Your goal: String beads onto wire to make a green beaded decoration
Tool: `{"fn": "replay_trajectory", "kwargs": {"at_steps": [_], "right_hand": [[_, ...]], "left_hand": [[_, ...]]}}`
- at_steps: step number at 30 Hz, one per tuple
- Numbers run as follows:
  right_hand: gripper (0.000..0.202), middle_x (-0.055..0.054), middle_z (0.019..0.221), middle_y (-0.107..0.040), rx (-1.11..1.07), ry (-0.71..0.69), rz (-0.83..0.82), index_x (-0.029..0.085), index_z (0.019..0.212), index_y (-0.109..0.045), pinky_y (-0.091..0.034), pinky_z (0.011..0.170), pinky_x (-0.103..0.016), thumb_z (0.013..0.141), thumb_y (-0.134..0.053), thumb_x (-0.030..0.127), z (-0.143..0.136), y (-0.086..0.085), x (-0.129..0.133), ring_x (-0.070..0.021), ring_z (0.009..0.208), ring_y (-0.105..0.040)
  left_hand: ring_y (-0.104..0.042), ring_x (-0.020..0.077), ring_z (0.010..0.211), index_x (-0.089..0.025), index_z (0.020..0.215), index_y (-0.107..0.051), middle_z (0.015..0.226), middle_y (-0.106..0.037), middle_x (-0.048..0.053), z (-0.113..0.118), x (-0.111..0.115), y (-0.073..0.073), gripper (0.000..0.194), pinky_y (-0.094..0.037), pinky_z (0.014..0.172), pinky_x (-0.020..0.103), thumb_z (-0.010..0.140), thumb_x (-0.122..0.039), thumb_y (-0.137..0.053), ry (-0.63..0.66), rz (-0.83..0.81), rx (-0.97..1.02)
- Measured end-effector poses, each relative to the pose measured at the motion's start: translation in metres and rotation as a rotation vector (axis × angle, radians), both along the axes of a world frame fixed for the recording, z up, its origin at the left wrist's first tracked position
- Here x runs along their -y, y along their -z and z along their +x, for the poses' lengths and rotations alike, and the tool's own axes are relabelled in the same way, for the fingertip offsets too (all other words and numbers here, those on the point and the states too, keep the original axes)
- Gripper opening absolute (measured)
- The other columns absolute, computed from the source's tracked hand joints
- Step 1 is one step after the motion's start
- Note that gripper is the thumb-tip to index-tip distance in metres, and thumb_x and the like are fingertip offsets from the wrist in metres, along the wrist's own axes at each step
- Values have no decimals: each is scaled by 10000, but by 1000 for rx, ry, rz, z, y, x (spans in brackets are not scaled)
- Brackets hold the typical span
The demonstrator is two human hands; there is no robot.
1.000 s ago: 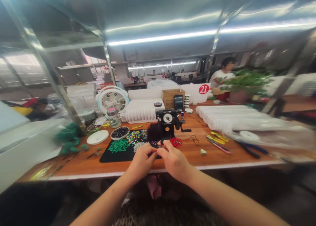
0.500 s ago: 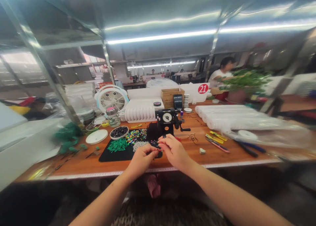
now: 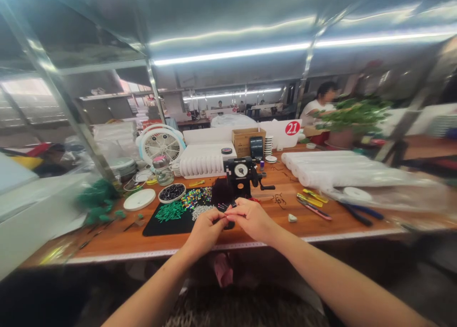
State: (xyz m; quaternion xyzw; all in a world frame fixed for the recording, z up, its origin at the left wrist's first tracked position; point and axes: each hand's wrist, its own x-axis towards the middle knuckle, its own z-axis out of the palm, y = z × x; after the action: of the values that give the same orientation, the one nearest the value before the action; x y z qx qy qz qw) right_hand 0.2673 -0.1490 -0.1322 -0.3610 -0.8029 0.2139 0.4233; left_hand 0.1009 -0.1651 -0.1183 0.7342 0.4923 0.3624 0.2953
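Observation:
My left hand (image 3: 206,226) is closed in a pinch over the right end of a black mat (image 3: 150,228). My right hand (image 3: 252,218) is pinched too, its fingertips meeting those of the left. What sits between the fingertips is too small to make out. Just beyond them stands a black machine (image 3: 240,172) with a round dial and a crank handle. A dark, hair-like bundle (image 3: 222,192) is at its left. On the mat lie green sticks (image 3: 170,212), multicoloured beads (image 3: 194,198), silvery beads (image 3: 201,212) and a dish (image 3: 172,193) of black pieces.
White rolls in plastic (image 3: 332,167) cover the right back. Yellow-handled tools (image 3: 314,198) and dark pliers (image 3: 360,213) lie at the right. A fan (image 3: 162,146), a glass jar (image 3: 163,171) and a white lid (image 3: 139,200) stand left. A person (image 3: 319,103) sits behind a plant (image 3: 352,113).
My right fingers have come down and in, so their tips now touch my left fingertips. The left hand has stayed nearly still.

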Motion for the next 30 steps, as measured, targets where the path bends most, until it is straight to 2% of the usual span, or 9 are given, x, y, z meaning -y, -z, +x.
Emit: {"fn": "replay_trajectory", "kwargs": {"at_steps": [4,8,12,15,21,24,26,28,30], "right_hand": [[212,-33,773,-558,117,49,178,157,816,-694,-448,662,-250,870,-492,126,-1,2,7,-137,695,-544],[196,-64,816,-544,180,129,294,140,770,-618,-444,656,-275,839,-442,90,-6,8,13,-163,709,-525],[129,-49,816,-545,-23,175,83,167,759,-553,-437,684,-289,768,-469,70,-10,10,13,-171,746,-525],[109,-34,767,-576,-113,175,-65,169,769,-554,-436,664,-289,795,-468,107,-9,7,8,-162,708,-539],[154,5,593,-607,-148,73,-338,164,668,-579,-452,529,-234,774,-495,90,-3,-4,-12,-128,559,-574],[134,29,506,-587,-156,-1,-464,155,661,-605,-421,429,-201,734,-533,69,-2,-10,-21,-103,435,-535],[118,33,488,-580,-164,-27,-498,148,682,-624,-413,416,-197,734,-543,80,0,-12,-24,-96,408,-519],[132,23,501,-583,-171,-35,-491,140,686,-632,-422,437,-201,771,-531,131,3,-13,-25,-99,428,-530],[211,5,544,-597,-165,-39,-453,137,656,-632,-437,486,-215,814,-513,210,9,-12,-23,-113,496,-557]], "left_hand": [[-514,165,606,-188,646,-692,607,-593,7,3,1,0,195,-380,616,268,735,-289,-552,-17,33,-27],[-530,169,597,-181,617,-669,598,-614,12,5,2,3,201,-388,593,267,740,-261,-532,-53,54,-48],[-572,176,632,-188,685,-685,650,-651,18,5,2,7,184,-413,603,269,764,-227,-523,-35,101,-98],[-574,177,674,-187,732,-672,713,-647,35,5,2,9,182,-422,634,276,803,-198,-505,-10,188,-167],[-502,215,750,-175,851,-650,758,-537,65,-2,-2,11,232,-406,740,363,850,-118,-425,115,425,-388],[-492,210,764,-175,1035,-614,800,-540,69,-6,-7,12,273,-414,746,359,879,-109,-400,204,587,-532],[-496,197,748,-184,1040,-619,802,-543,65,-5,-10,11,272,-418,724,337,889,-126,-400,211,626,-517],[-507,184,730,-195,939,-660,777,-539,52,-2,-11,8,239,-414,701,312,883,-165,-430,143,531,-370],[-515,178,713,-197,804,-685,736,-547,37,1,-10,4,185,-403,679,294,843,-226,-506,27,300,-136]]}}
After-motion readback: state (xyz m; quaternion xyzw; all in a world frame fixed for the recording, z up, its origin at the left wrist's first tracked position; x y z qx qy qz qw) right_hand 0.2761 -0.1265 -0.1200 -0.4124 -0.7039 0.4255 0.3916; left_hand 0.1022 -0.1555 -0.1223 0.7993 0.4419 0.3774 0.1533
